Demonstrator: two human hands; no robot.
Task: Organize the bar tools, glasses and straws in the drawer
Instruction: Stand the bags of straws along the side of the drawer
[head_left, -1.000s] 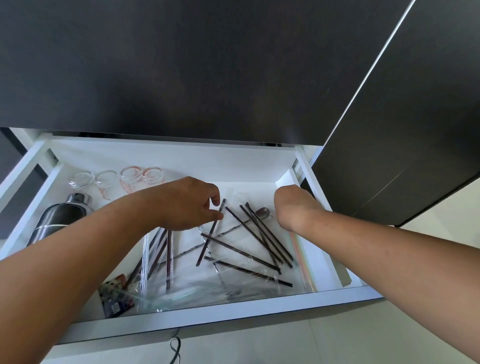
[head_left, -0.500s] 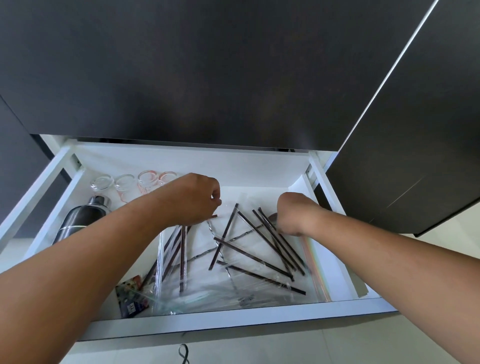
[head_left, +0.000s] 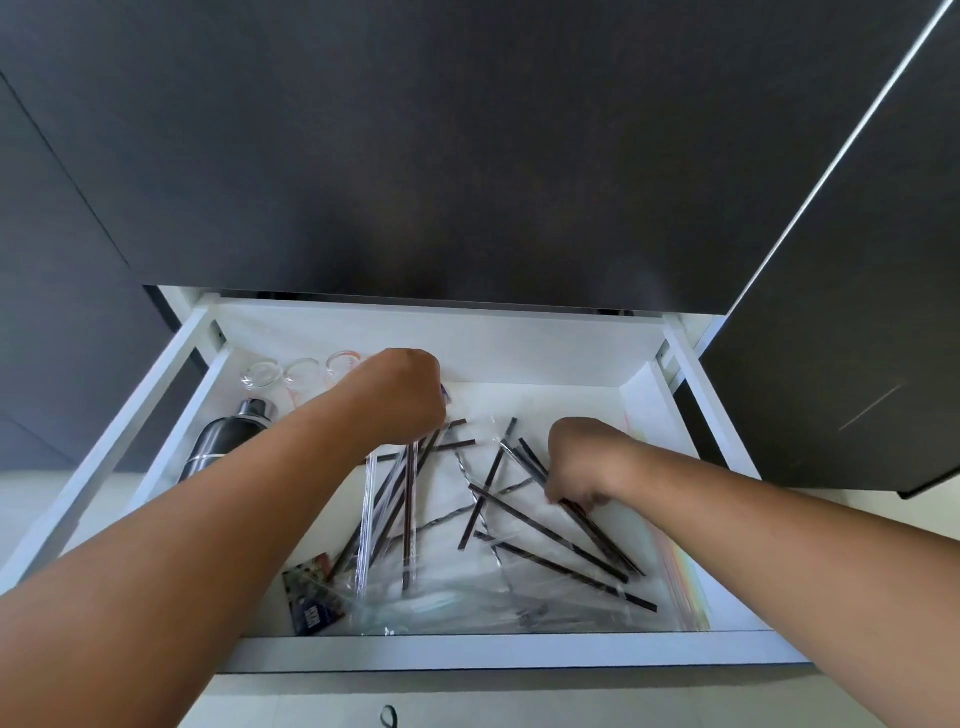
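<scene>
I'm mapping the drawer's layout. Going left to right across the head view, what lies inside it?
Cocktail shaker → small glasses → left hand → loose dark straws → right hand → clear zip bag.

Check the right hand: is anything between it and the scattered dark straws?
Nothing visible blocks it. The right hand is already down on the dark straws, fingers curled onto the near ends; whether its grip has closed on one cannot be told. Clear plastic wrap lies among the straws, not over the hand.
</scene>
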